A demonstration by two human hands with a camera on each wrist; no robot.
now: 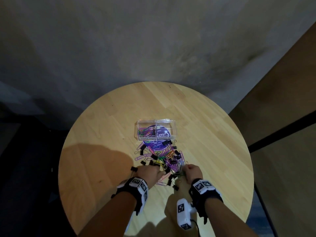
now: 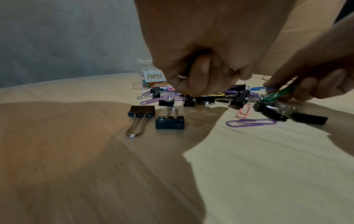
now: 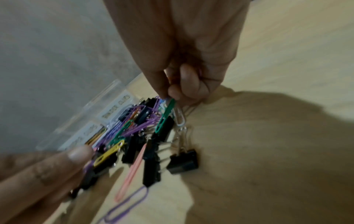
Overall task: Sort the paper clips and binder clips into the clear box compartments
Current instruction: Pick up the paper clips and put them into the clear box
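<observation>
The clear two-compartment box stands mid-table; its left compartment holds coloured paper clips, and its right one shows none. A mixed pile of paper clips and black binder clips lies in front of it. My left hand is at the pile's near left edge, fingers curled round a few paper clips, with a green one showing inside. Its fingertips come down beside a small binder clip. My right hand pinches a green paper clip and other clips at the pile's near right edge.
The round wooden table has bare wood to the left, right and behind the box. Two binder clips lie apart on the near left of the pile. A purple sticker lies under the box. A dark partition stands right.
</observation>
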